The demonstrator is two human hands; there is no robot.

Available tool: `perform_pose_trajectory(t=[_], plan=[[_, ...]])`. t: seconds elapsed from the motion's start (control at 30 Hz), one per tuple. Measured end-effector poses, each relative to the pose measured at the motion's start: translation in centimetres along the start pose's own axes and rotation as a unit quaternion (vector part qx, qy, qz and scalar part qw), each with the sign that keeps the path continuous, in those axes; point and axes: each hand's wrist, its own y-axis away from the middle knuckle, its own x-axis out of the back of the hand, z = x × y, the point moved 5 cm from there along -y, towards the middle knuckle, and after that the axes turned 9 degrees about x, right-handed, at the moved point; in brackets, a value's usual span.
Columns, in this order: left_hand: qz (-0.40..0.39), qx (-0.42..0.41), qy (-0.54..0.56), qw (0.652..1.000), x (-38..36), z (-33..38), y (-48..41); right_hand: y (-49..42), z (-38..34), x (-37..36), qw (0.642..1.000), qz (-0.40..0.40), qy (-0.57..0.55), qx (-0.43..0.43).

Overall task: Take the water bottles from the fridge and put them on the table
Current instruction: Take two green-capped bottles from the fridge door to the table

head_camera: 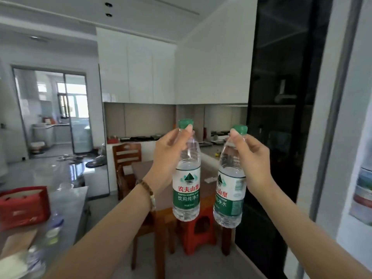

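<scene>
Water bottles hang in the air in front of the person, one in each hand, both clear plastic with green caps and green-and-white labels. The left water bottle (186,178) is pinched at its neck, just under the cap, by the left hand (171,152), which wears a bead bracelet (149,193) on the wrist. The right water bottle (230,184) is pinched the same way by the right hand (251,156). Both bottles stay upright, near each other but apart. Beyond and below them stands a wooden dining table (147,178) with a wooden chair (126,156) behind it and a red plastic stool (199,230) underneath. A red box (24,206) sits on the grey counter (66,200) at the left.
</scene>
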Motion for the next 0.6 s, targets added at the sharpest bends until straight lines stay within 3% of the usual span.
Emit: perform_pose_trajectory(t=[0.3, 0.6], plan=[[0.076, -0.008, -0.108, 0.991, 5.4, -10.3, -15.3, -8.7, 18.4, -10.3, 0.994, -0.102, -0.018, -0.046], [0.077, 0.039, -0.125, 0.988, 9.7, -21.9, -30.5, -17.0, 36.1, -17.9, 0.985, -0.144, -0.009, -0.098]])
